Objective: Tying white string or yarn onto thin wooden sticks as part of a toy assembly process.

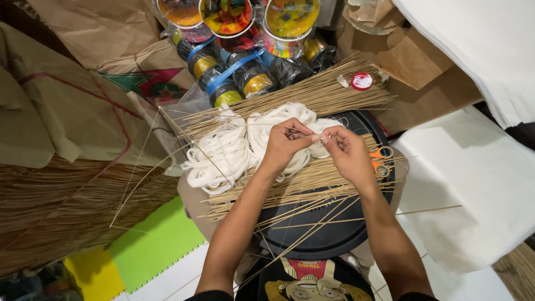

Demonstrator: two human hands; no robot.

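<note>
Closest in, a round black stool [329, 234] carries a pile of thin bamboo sticks [290, 187]. Above it the left hand [284, 144] and the right hand [348, 153] meet, fingers pressed together, pinching a bit of white string [316, 137] between them. Orange scissors [382, 161] lie just beside the right hand. Past the hands sits the heap of white string [239, 147], then more sticks, then reels of thread [251, 78]. The string could slip loose if the pinch goes soft, and a bumped wrist might roll sticks off the stool.
</note>
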